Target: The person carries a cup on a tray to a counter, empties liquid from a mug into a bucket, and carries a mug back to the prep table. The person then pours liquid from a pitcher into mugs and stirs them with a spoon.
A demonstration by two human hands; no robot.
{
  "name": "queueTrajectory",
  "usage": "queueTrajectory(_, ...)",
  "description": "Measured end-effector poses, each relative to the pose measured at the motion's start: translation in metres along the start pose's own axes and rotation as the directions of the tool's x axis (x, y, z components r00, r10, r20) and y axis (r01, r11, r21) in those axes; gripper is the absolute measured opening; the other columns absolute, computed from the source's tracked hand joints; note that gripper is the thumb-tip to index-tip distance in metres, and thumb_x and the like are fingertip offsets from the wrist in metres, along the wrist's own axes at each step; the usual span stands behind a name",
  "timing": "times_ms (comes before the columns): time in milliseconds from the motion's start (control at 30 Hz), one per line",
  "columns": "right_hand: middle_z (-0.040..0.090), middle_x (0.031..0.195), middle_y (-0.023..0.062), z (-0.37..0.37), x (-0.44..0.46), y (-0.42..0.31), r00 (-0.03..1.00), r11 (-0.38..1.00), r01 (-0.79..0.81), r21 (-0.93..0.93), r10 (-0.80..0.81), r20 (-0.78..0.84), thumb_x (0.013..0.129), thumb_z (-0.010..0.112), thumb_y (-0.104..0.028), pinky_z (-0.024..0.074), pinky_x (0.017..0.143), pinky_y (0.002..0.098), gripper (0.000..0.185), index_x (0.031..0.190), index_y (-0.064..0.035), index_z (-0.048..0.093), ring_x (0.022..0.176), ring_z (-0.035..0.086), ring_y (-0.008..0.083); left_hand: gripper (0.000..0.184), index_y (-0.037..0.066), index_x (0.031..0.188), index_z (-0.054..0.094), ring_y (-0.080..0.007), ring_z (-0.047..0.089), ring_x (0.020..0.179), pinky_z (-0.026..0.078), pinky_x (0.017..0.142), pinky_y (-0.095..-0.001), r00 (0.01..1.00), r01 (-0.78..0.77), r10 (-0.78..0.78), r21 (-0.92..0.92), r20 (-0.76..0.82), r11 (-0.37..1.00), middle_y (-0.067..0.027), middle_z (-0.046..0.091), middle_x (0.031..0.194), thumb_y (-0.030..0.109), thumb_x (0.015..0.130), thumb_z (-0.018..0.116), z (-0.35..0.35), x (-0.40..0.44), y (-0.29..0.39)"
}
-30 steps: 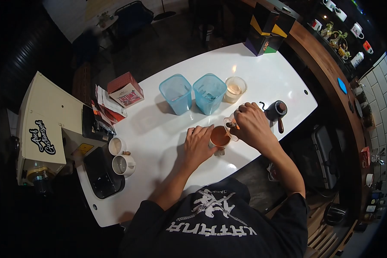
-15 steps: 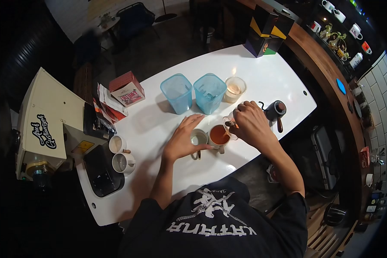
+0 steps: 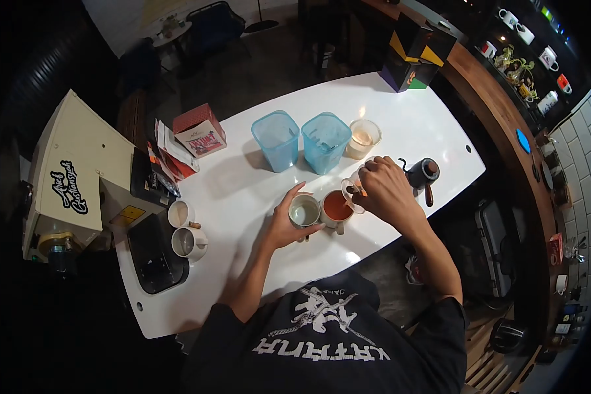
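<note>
My left hand (image 3: 287,220) is wrapped round the left side of a pale cup (image 3: 305,210), thumb and fingers on opposite sides. Just right of that cup stands a white cup of reddish-brown liquid (image 3: 337,206), its handle towards me. My right hand (image 3: 382,188) is closed on the handle of a clear glass vessel (image 3: 354,197), held tilted at the right rim of the filled cup. Beyond them are two blue translucent containers (image 3: 276,141) and a glass with pale contents (image 3: 363,138). A dark kettle (image 3: 423,173) stands right of my right hand.
A cream grinder (image 3: 79,177) is at the left, near two cups (image 3: 189,243) and a black tray (image 3: 152,257). A red and white box (image 3: 201,131) and packets (image 3: 176,152) lie behind. Black boxes (image 3: 417,56) stand on the far corner of the white table (image 3: 243,197).
My left hand has let go of the filled cup, moved left and closed round the pale cup. My right hand keeps the glass vessel at the filled cup. The view has shifted slightly.
</note>
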State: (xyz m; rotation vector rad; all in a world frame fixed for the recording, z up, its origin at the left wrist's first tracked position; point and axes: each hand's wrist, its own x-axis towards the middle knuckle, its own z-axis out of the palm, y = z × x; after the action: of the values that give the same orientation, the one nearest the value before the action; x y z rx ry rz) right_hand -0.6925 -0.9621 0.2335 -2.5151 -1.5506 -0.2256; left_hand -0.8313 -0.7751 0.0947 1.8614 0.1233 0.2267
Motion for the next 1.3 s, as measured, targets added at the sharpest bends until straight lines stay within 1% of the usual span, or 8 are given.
queueTrajectory(167, 0.062, 0.073, 0.0122, 0.004, 0.001, 0.003, 1.0, 1.0, 0.015, 0.001, -0.015, -0.005, 0.063, 0.076, -0.021, 0.0461, 0.076, 0.0378, 0.023, 0.068, -0.0001, 0.067, 0.08, 0.057, 0.027, 0.087, 0.007, 0.135, 0.042, -0.0193, 0.06, 0.108, 0.048, 0.093, -0.0344, 0.997, -0.021, 0.023, 0.018, -0.077, 1.0, -0.0081, 0.061, 0.116, 0.021, 0.063, 0.088, 0.004, -0.001, -0.006)
queueTrajectory(267, 0.061, 0.075, 0.0119, 0.004, 0.0, 0.004, 1.0, 1.0, 0.026, 0.003, -0.026, -0.013, 0.063, 0.075, -0.02, 0.0455, 0.078, 0.0369, 0.025, 0.071, 0.001, 0.064, 0.081, 0.056, 0.0265, 0.083, 0.004, 0.129, 0.046, -0.0212, 0.06, 0.104, 0.048, 0.091, -0.0354, 0.994, -0.028, 0.028, 0.003, -0.106, 1.0, -0.0115, 0.062, 0.11, 0.023, 0.06, 0.089, 0.005, -0.002, -0.003)
queueTrajectory(600, 0.06, 0.075, 0.0095, 0.009, -0.001, 0.003, 0.986, 0.985, 0.165, -0.059, -0.166, -0.012, 0.064, 0.076, -0.025, 0.0452, 0.078, 0.0359, 0.028, 0.071, -0.0004, 0.065, 0.081, 0.055, 0.0243, 0.084, 0.004, 0.129, 0.045, -0.0216, 0.061, 0.104, 0.048, 0.09, -0.0355, 0.984, -0.033, 0.038, 0.033, -0.175, 0.999, -0.012, 0.062, 0.11, 0.024, 0.06, 0.089, 0.007, -0.006, 0.003)
queueTrajectory(833, 0.06, 0.075, 0.0103, 0.018, -0.005, 0.009, 0.987, 0.988, 0.149, -0.048, -0.152, -0.058, 0.065, 0.075, -0.023, 0.045, 0.076, 0.0359, 0.026, 0.071, -0.0009, 0.063, 0.079, 0.054, 0.0247, 0.083, 0.004, 0.127, 0.045, -0.022, 0.061, 0.104, 0.048, 0.09, -0.0355, 0.984, -0.038, 0.038, 0.002, -0.173, 0.999, -0.0127, 0.062, 0.11, 0.025, 0.06, 0.089, 0.009, -0.007, -0.006)
queueTrajectory(1067, 0.06, 0.072, 0.0141, 0.021, -0.004, 0.026, 0.996, 0.99, -0.056, 0.13, 0.065, -0.068, 0.064, 0.075, -0.02, 0.0467, 0.072, 0.04, 0.027, 0.069, 0.0019, 0.061, 0.078, 0.057, 0.0309, 0.079, 0.006, 0.124, 0.047, -0.0204, 0.063, 0.097, 0.05, 0.086, -0.0346, 0.981, -0.067, 0.066, 0.002, -0.184, 0.998, -0.0107, 0.065, 0.103, 0.024, 0.06, 0.089, 0.009, -0.006, -0.007)
queueTrajectory(1133, 0.058, 0.067, 0.017, 0.019, -0.002, 0.029, 0.979, 0.958, -0.184, 0.218, 0.199, -0.05, 0.063, 0.074, -0.021, 0.0469, 0.068, 0.0423, 0.029, 0.063, 0.0038, 0.059, 0.071, 0.057, 0.033, 0.078, 0.006, 0.124, 0.048, -0.02, 0.064, 0.096, 0.05, 0.086, -0.0345, 0.98, -0.078, 0.076, -0.001, -0.186, 0.997, -0.0104, 0.065, 0.102, 0.024, 0.06, 0.089, 0.009, -0.006, -0.008)
queueTrajectory(1200, 0.056, 0.06, 0.0185, 0.022, -0.002, 0.036, 0.968, 0.94, -0.199, 0.277, 0.232, -0.092, 0.063, 0.072, -0.021, 0.0462, 0.059, 0.0424, 0.031, 0.059, 0.0051, 0.056, 0.059, 0.056, 0.0333, 0.077, 0.006, 0.123, 0.048, -0.0197, 0.064, 0.095, 0.05, 0.086, -0.0343, 0.978, -0.089, 0.086, -0.004, -0.188, 0.996, -0.01, 0.065, 0.101, 0.024, 0.06, 0.089, 0.01, -0.006, -0.009)
queueTrajectory(1300, 0.047, 0.049, 0.0096, 0.027, -0.004, 0.046, 0.938, 0.879, -0.29, 0.378, 0.34, -0.072, 0.065, 0.072, -0.014, 0.0374, 0.046, 0.0302, 0.031, 0.056, 0.0039, 0.048, 0.044, 0.044, 0.0145, 0.075, 0.005, 0.121, 0.05, -0.0192, 0.064, 0.094, 0.05, 0.085, -0.034, 0.979, -0.094, 0.086, -0.033, -0.184, 0.995, -0.0095, 0.066, 0.1, 0.023, 0.06, 0.089, 0.01, -0.006, -0.009)
